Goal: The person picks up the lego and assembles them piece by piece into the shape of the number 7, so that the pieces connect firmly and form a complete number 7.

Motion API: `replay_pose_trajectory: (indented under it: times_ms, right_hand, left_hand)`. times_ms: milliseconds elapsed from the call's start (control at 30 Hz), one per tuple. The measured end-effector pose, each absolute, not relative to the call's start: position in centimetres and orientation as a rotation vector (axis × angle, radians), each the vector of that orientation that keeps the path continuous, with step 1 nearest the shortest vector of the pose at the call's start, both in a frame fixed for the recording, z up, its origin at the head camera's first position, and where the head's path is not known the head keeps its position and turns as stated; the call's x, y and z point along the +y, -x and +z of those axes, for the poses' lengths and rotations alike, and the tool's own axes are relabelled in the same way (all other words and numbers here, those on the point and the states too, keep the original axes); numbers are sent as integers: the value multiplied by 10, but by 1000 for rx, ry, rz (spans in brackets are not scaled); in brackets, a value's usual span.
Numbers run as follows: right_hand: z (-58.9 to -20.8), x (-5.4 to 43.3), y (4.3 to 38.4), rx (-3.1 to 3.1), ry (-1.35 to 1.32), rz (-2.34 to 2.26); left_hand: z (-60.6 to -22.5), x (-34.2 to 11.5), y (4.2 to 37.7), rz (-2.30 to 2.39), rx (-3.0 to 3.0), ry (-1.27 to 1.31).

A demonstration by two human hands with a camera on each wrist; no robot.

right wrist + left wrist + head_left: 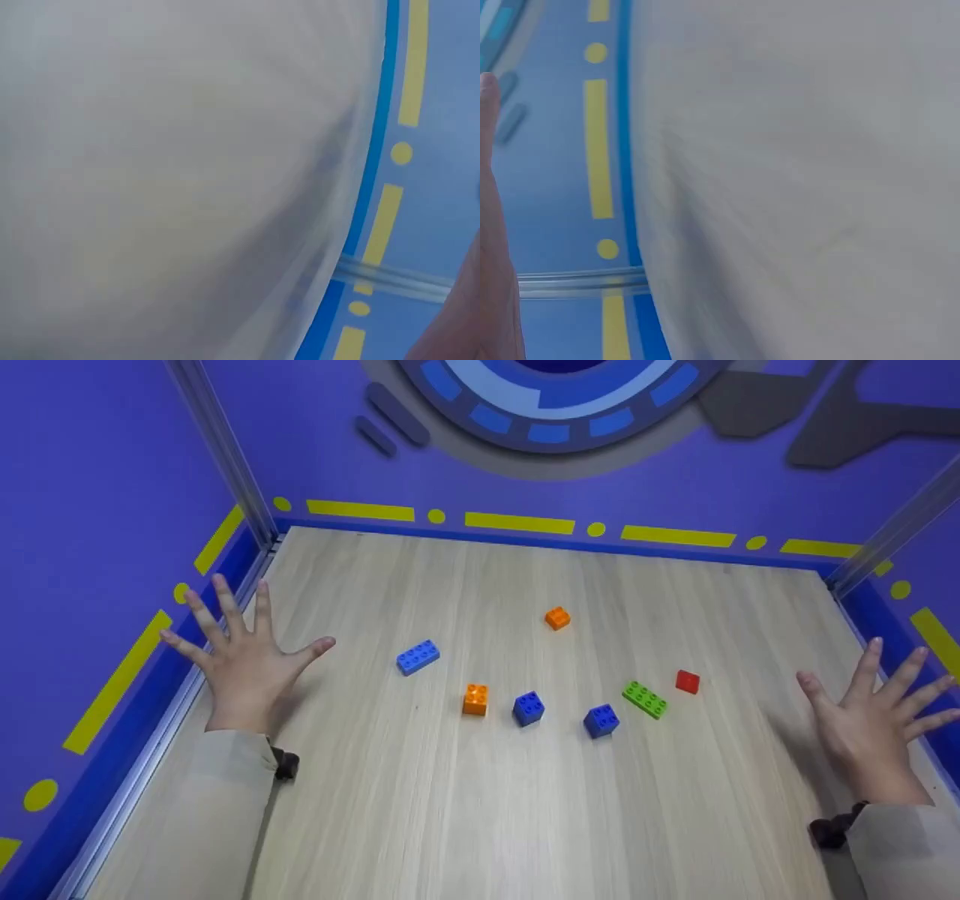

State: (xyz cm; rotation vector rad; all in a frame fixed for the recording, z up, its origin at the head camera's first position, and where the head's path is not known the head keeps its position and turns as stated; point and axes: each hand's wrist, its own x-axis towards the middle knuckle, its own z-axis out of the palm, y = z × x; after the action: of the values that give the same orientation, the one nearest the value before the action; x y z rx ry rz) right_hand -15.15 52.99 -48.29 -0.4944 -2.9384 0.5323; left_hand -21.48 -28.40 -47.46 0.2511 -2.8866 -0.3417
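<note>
My left hand [247,667] is held over the table's left side with fingers spread, holding nothing. Nearest to it lies a light blue brick [418,658]. On the right, my right hand [870,735] is likewise spread and holds nothing; a small red brick [688,682] is the closest thing to it. Between the hands lie an orange brick [475,700], a dark blue brick [529,709], another dark blue brick [601,721] and a long green brick [645,700]. Farther back sits a second orange brick [557,619]. In both wrist views only a hand's edge shows.
The bricks lie apart on a wood-grain table [420,810]. Blue panels with yellow marks [520,523] enclose its back and sides. Metal posts [232,457] stand at the back corners. In the left wrist view, pale sleeve-like cloth [802,150] fills much of the picture.
</note>
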Motion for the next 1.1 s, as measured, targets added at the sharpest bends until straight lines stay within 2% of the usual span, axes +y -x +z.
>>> replay_pose_trajectory:
  times_ms: [300,767,1100]
  right_hand:
    - [-478,494,150,-2866,400,607]
    - [-468,456,147,-2722,79,840]
    - [-466,424,143,-2678,-3,995]
  left_hand:
    - [-464,-253,206,-362,-2792,-240]
    - [-460,-223,197,-545,-2705,-117]
    - [-459,-207,191,-694,-2634,-44]
